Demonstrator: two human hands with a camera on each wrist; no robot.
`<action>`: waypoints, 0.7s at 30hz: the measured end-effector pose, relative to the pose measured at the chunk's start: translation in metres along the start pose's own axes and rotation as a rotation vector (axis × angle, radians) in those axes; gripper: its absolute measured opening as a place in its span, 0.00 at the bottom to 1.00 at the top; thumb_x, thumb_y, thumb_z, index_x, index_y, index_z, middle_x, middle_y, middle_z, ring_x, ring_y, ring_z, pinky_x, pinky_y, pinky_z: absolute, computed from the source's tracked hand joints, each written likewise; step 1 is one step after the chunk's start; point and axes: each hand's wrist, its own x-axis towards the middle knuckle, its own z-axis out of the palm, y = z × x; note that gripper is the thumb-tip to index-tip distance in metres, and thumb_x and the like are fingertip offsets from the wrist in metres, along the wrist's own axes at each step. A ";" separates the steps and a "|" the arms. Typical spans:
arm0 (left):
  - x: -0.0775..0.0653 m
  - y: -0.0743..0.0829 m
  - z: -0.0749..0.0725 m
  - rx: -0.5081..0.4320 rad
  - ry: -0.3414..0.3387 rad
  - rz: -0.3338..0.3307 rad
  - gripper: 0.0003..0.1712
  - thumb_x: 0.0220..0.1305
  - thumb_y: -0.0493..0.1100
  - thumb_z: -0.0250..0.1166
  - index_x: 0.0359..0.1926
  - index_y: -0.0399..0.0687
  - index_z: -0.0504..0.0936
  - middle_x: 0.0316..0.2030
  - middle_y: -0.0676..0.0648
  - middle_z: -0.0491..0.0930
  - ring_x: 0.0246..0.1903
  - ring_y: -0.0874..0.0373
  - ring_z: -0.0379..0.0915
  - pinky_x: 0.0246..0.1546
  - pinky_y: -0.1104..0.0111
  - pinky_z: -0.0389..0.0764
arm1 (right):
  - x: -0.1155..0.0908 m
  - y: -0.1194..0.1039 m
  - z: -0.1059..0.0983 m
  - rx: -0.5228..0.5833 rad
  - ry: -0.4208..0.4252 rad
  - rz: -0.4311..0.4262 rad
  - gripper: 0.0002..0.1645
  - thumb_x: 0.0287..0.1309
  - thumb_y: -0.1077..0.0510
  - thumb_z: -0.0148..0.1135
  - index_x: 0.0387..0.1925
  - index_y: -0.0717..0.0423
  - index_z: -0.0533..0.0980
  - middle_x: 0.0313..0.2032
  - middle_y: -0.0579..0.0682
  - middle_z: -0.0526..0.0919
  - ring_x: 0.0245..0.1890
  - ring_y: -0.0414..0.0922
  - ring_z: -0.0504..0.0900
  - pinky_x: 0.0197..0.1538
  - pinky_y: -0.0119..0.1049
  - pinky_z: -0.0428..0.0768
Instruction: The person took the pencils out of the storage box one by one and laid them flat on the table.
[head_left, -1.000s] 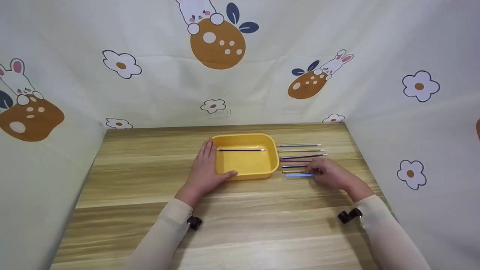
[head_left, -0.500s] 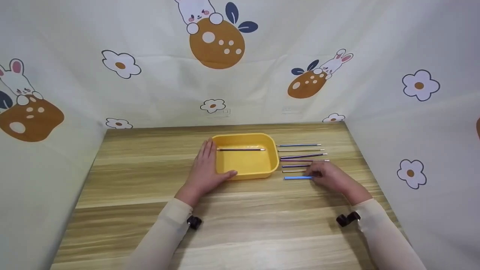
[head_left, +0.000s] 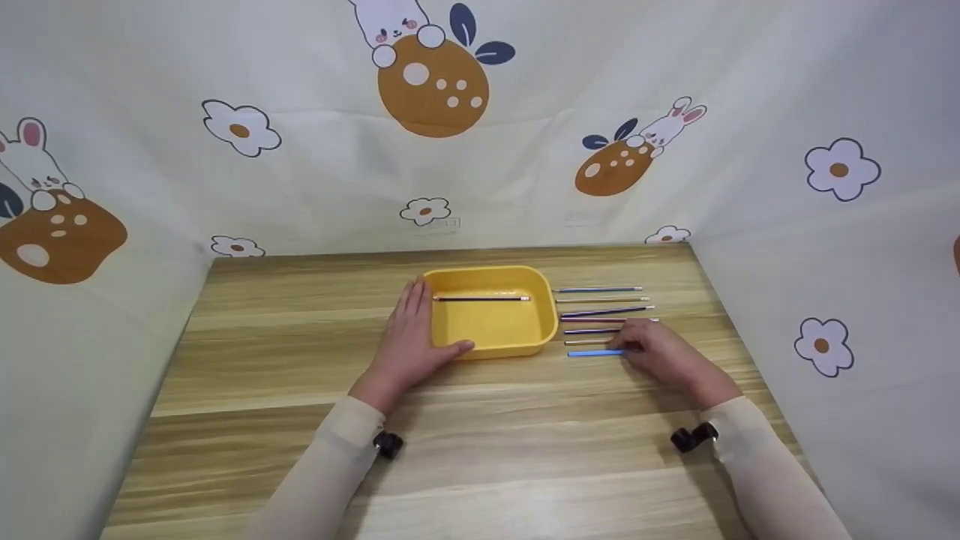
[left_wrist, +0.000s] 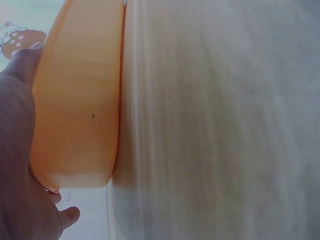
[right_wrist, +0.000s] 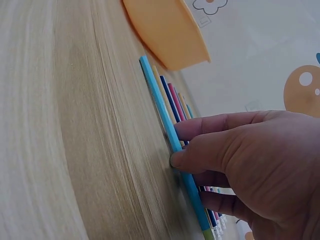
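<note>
A yellow plastic bin [head_left: 495, 351] stands on the wooden table, one dark pencil [head_left: 484, 299] lying inside it. My left hand [head_left: 409, 337] rests on its left side, fingers straight along the left edge and thumb on the near rim. In the left wrist view the bin wall [left_wrist: 80, 110] fills the space beside that hand. My right hand [head_left: 660, 352] pinches a light blue pencil [right_wrist: 162, 105] between thumb and index finger, at the near end of a row of pencils. The right wrist view shows its other fingers spread over the neighbouring pencils.
Several more pencils, among them a pink one [head_left: 592, 320] and a blue one [head_left: 600, 289], lie roughly parallel just right of the bin. Patterned cloth [head_left: 315, 180] hangs behind the table [head_left: 480, 427] and along both sides.
The light blue pencil has shifted slightly toward me, then a little back, with the right hand. The left hand and the bin have stayed in place.
</note>
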 end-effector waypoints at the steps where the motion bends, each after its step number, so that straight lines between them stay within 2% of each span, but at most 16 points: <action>1: 0.000 0.000 0.000 -0.001 0.001 0.001 0.80 0.61 0.82 0.70 0.89 0.35 0.41 0.89 0.36 0.38 0.88 0.40 0.31 0.85 0.42 0.46 | 0.000 0.000 0.000 0.002 0.000 0.002 0.18 0.60 0.78 0.70 0.45 0.59 0.91 0.45 0.49 0.92 0.50 0.55 0.87 0.58 0.54 0.84; 11: -0.001 0.000 -0.001 0.006 -0.008 -0.007 0.80 0.61 0.85 0.67 0.89 0.36 0.41 0.90 0.38 0.37 0.88 0.42 0.29 0.85 0.43 0.46 | 0.002 0.000 0.002 -0.011 0.013 -0.011 0.16 0.60 0.78 0.71 0.44 0.60 0.91 0.44 0.52 0.90 0.49 0.54 0.87 0.56 0.53 0.85; 17: 0.000 0.001 -0.001 0.011 -0.013 -0.010 0.81 0.61 0.84 0.68 0.89 0.35 0.41 0.90 0.38 0.37 0.88 0.42 0.29 0.85 0.43 0.47 | 0.000 0.002 0.002 -0.006 0.016 -0.045 0.15 0.61 0.78 0.71 0.45 0.61 0.90 0.45 0.53 0.91 0.51 0.57 0.87 0.58 0.56 0.84; 21: 0.000 0.003 -0.002 0.011 -0.019 -0.016 0.80 0.61 0.82 0.70 0.89 0.34 0.42 0.90 0.38 0.36 0.88 0.42 0.29 0.86 0.43 0.46 | -0.001 0.002 0.001 0.003 0.015 -0.038 0.15 0.62 0.77 0.71 0.45 0.61 0.90 0.46 0.53 0.91 0.52 0.57 0.87 0.60 0.57 0.84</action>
